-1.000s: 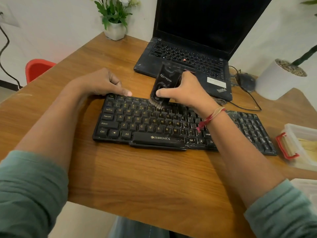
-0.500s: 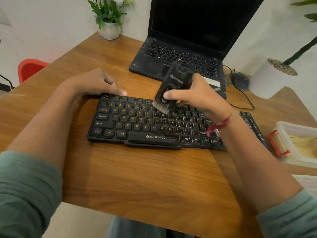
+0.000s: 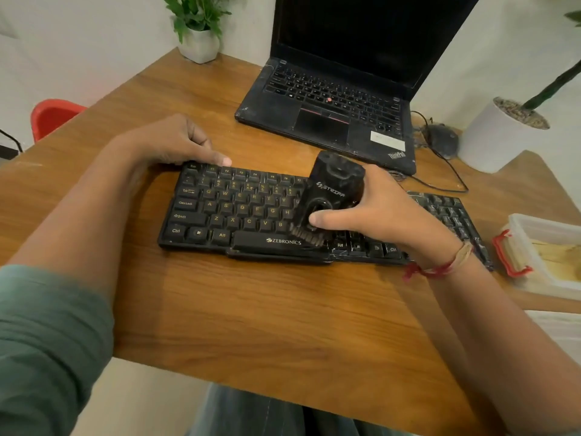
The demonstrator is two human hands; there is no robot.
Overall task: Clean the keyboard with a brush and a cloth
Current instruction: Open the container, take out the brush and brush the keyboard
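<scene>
Scribe: Hands first. Where are they, and on what?

Spotter: Hands well apart. Right hand (image 3: 377, 212) clamped round a stubby black brush (image 3: 330, 196), thumb across its front, fingers behind. Left hand (image 3: 176, 143) grips the far left corner of the Zebronics keyboard (image 3: 226, 209), thumb lying along the top edge by the function row, other fingers curled behind.

Scribe: Why the left there?

Spotter: Bracing, I judge. It stops the board skating on the tabletop (image 3: 251, 309) under the strokes.

Scribe: Brush attitude?

Spotter: Tilted, top leaning away. Bristles (image 3: 306, 236) are down on the bottom row, at the right end of the space bar. The angle looks meant to rake grit toward the near edge.

Scribe: Stage?

Spotter: Brushing, by my reading. The number-pad end lies beyond the right wrist. No cloth I can identify.

Scribe: Surroundings?

Spotter: Open laptop (image 3: 330, 99) just behind the keyboard, screen dark. Mouse (image 3: 443, 138) to its right. Clear box with a red clasp (image 3: 540, 253) at the right edge, contents yellowish, cannot tell what. Potted plant (image 3: 198, 29) at the far corner, white pot (image 3: 496, 136) far right, red chair (image 3: 53, 116) beyond the left edge.
</scene>
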